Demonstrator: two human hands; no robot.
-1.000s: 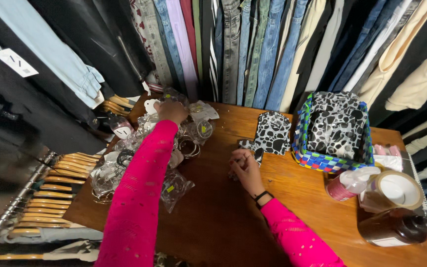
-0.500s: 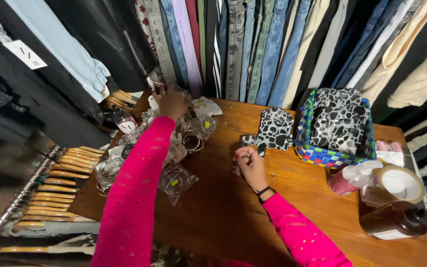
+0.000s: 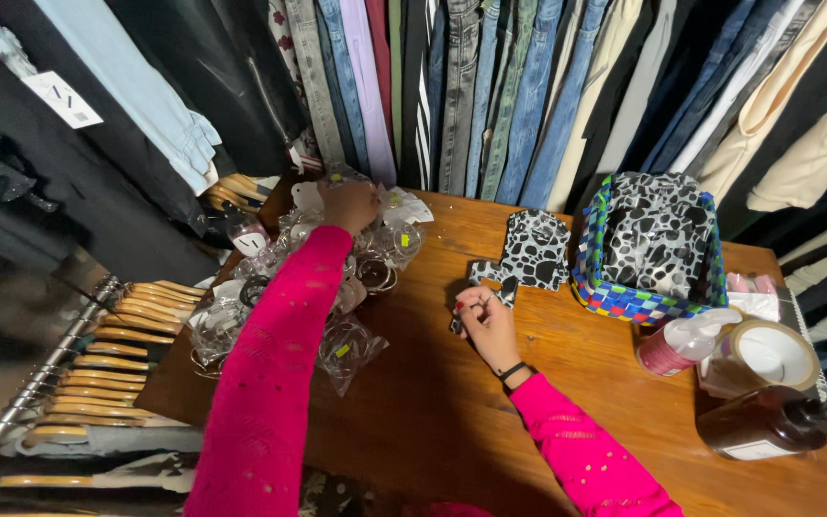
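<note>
My left hand (image 3: 348, 204), in a bright pink sleeve, reaches to the far left of the wooden table (image 3: 452, 421) and closes on a clear plastic packet in a heap of bagged bangles (image 3: 337, 287). My right hand (image 3: 486, 322) rests on the table near the middle, fingers pinched on a small dark item that I cannot make out. Just beyond it lies a flat black-and-white spotted pouch (image 3: 533, 251).
A woven blue-green basket (image 3: 645, 299) holds more spotted pouches. A pink spray bottle (image 3: 674, 348), a tape roll (image 3: 758, 357) and a brown bottle (image 3: 768, 428) stand at the right. Jeans and trousers (image 3: 490, 86) hang behind; wooden hangers (image 3: 98, 354) line a rail at left.
My left hand has stayed on the packets at the far edge. My right hand has shifted slightly toward the spotted pouch. The view has tilted a little.
</note>
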